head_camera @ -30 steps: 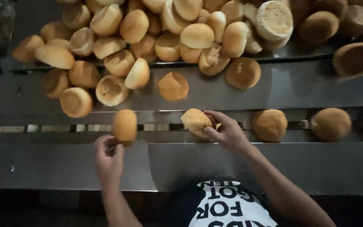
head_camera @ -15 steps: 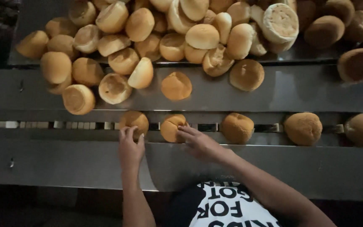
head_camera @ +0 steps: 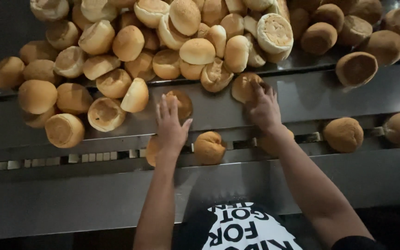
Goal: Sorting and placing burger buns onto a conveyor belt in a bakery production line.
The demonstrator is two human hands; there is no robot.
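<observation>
**Hands reach uphill for loose rolls**

On a dim steel bench (head_camera: 329,92), bread rolls lie heaped above a narrow channel. The left hand (head_camera: 171,125), fingers spread open, rests at a roll (head_camera: 181,103) lying just beyond its fingertips. The right hand (head_camera: 263,109), nearer the heap, curls loosely over another roll (head_camera: 242,87) on the slope.

Steel table (head_camera: 93,203) (grey) carries buns (head_camera: 195,51).
</observation>
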